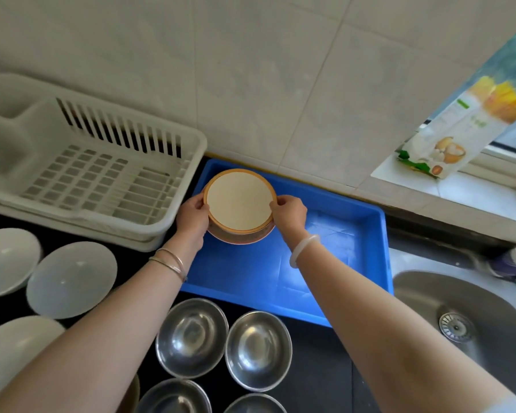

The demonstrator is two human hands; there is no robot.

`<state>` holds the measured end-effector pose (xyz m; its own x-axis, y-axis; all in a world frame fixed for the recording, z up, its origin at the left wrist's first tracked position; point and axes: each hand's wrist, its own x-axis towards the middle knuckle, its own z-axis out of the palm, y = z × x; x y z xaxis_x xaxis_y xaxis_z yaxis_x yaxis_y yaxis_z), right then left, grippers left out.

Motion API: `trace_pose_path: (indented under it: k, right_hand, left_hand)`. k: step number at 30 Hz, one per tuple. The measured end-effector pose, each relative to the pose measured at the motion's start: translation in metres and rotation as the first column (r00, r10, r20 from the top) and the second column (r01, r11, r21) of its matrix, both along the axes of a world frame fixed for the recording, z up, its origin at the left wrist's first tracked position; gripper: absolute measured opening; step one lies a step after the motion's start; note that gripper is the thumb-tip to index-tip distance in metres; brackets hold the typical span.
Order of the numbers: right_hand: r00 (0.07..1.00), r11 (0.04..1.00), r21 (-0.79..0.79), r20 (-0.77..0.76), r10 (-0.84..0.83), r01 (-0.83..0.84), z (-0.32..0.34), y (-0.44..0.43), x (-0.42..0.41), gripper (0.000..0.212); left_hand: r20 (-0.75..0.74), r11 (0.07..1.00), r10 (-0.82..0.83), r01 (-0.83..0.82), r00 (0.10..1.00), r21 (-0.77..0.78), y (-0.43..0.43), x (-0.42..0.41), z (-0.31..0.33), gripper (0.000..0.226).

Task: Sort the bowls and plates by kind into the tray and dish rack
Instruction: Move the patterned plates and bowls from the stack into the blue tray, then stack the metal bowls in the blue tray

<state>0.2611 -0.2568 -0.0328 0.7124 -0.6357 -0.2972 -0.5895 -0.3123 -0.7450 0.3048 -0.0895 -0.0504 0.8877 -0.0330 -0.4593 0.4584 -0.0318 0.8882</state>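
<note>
Nearest me sat the steel bowls [258, 350], unsorted at the counter's front edge, with the white bowls [72, 278] grouped to their left. I had both hands out over the blue tray [355, 248]: my left hand [192, 217] and right hand [289, 213] pinched opposite rims of the orange-rimmed plates [239, 204], fingers closed on the edges, which I judged kept the stack level above the tray's far-left corner. Beside it, the white dish rack [102, 174] stood unfilled.
</note>
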Motion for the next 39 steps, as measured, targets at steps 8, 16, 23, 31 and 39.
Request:
trace_pose_path:
  k: [8, 16, 23, 31, 39]
  right_hand:
    - [0.998, 0.998, 0.051, 0.052, 0.027, -0.029, 0.005, 0.003, -0.017, 0.031]
    - [0.988, 0.99, 0.062, 0.089, 0.125, -0.131, 0.02, 0.005, -0.08, 0.03]
    - [0.955, 0.956, 0.091, -0.083, 0.285, -0.278, 0.006, 0.011, -0.174, 0.021]
    - [0.89, 0.936, 0.032, -0.298, 0.345, -0.352, -0.026, 0.025, -0.249, 0.023]
    - [0.974, 0.929, 0.354, -0.15, 0.169, -0.107, -0.027, 0.032, -0.251, 0.02]
  left_hand:
    - [0.054, 0.999, 0.035, -0.035, 0.998, -0.017, 0.003, -0.021, 0.002, 0.036]
    - [0.059, 0.999, -0.011, 0.009, 0.998, 0.037, 0.025, -0.091, 0.024, 0.033]
    - [-0.016, 0.932, -0.268, 0.263, 0.963, 0.25, 0.049, -0.191, 0.024, 0.013]
    - [-0.084, 0.742, -0.507, 0.484, 0.858, 0.463, 0.061, -0.26, 0.002, 0.014]
    - [-0.117, 0.591, -0.598, 0.535, 0.793, 0.605, 0.056, -0.278, -0.004, 0.02]
